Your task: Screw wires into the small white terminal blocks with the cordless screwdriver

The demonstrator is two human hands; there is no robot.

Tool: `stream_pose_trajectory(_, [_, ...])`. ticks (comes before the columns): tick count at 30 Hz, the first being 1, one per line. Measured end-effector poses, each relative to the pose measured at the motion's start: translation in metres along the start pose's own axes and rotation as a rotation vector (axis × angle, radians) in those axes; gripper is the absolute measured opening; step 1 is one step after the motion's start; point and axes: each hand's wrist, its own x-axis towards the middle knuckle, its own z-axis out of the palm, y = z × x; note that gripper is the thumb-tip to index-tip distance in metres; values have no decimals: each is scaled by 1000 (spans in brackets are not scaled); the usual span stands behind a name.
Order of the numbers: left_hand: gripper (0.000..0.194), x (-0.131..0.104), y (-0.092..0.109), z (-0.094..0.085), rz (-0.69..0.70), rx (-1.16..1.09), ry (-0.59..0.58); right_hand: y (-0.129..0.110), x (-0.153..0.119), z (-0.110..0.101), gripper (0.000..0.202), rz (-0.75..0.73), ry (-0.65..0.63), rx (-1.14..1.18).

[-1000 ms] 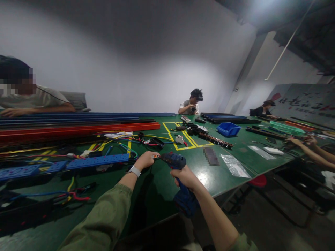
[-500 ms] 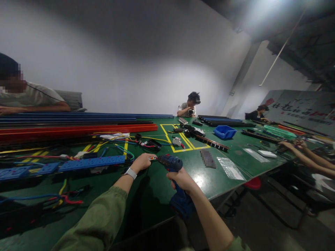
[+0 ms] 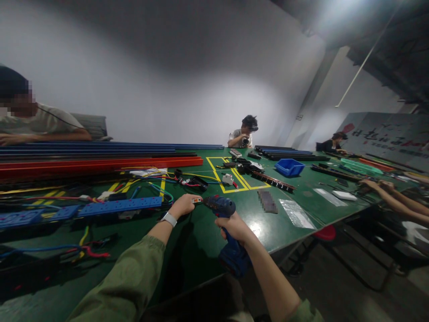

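Observation:
My right hand is wrapped round the handle of a blue cordless drill. The drill points left, its dark chuck close to the fingertips of my left hand. Those fingers pinch a small white part with orange marks, and the drill's tip is right at it. Whether they touch is too small to tell. Left of my left hand lies a blue socket strip with black wiring under it. Yellow, blue and red wires run behind that hand.
Long red and blue rails lie along the far left edge. A white breaker-like block, a blue bin, a dark flat panel and a plastic bag are on the green table. Co-workers sit around it.
The whole view has shifted slightly. Both hands, the drill and the small part keep nearly the same places relative to each other.

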Motion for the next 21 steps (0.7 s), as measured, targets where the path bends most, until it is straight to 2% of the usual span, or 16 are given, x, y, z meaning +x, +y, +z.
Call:
stream_pose_trajectory(9, [58,2,-2,3,-27,-41,-7,5,1,-1,14,-3,18,-18])
stream_pose_trajectory(21, [59,5,-9,6,-6,-35,-12,3,1,0,15,3,5,-9])
